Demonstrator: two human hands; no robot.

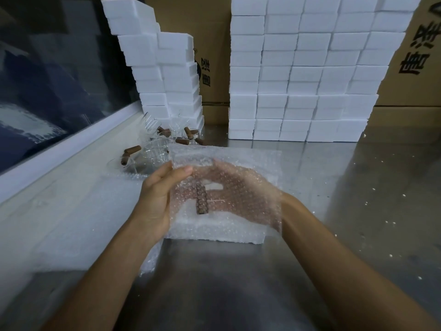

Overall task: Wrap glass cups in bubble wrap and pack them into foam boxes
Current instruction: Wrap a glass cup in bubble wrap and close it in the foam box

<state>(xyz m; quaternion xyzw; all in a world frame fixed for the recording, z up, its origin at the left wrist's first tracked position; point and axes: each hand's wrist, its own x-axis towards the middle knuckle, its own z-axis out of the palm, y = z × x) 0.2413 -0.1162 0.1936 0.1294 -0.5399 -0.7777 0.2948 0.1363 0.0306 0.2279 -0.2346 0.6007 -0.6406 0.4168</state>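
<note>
Both hands [191, 194] gripping bubble wrap [226, 187] around brown-handled glass cup [202, 199], foam boxes [298, 80] behind

Behind my foam stacks, the cardboard carton [420, 53] on the right carries large black Chinese characters, turned sideways; I make out 唐 and perhaps 泽. The middle carton [210, 44] shows smaller black characters I can't read.

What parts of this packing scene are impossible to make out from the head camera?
- Glass cup: behind the bubble wrap, only its brown handle shows; its glass body is unclear.
- Right hand: veiled by the wrap, so its grip cannot be judged.
- Unwrapped cups: clear glass, small and overlapping, uncountable.
- Foam boxes: stack cut off by the top edge.
- Cardboard carton: print cut off at the right edge.
</note>
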